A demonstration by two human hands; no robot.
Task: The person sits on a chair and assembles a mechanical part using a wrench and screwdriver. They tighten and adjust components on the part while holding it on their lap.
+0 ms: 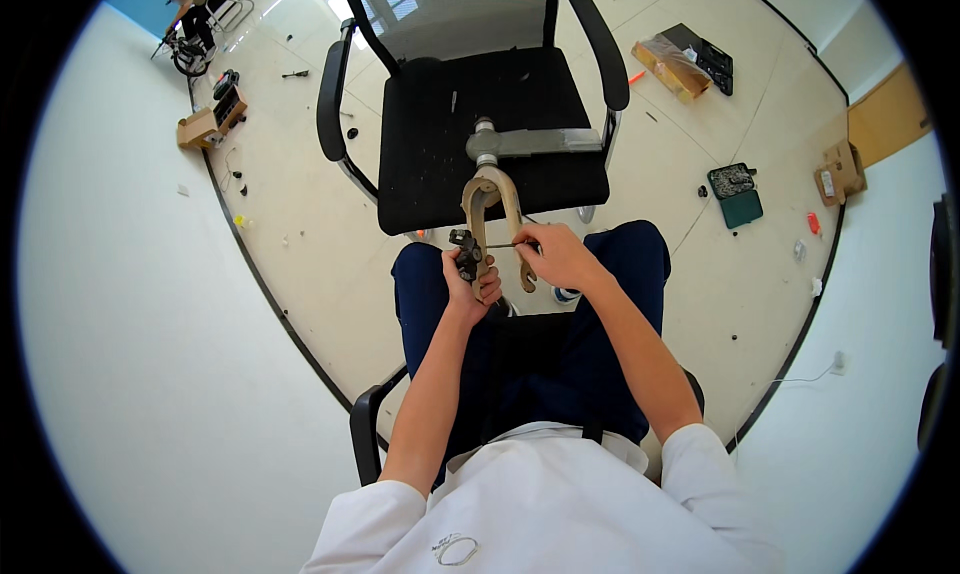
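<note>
A beige bicycle fork (505, 189) points its two legs toward me, its upper end over the black chair seat (430, 164). My left hand (470, 289) is closed around the left leg and a black mechanical part (466, 256) that looks like a brake caliper. From the right, my right hand (560, 256) pinches a thin metal tool (499, 246), perhaps a hex key, reaching across the gap between the legs toward the black part. Its tip is too small to make out. A grey flat bar (545, 142) lies across the seat beside the fork's top.
The chair's armrests (330, 114) flank the seat. On the floor at right are an open green case (740, 209), a cardboard box (842, 172) and a black toolbox (712, 59). Another open box (205, 127) sits at left. Far left, a person (195, 9) sits by a small bicycle (188, 56).
</note>
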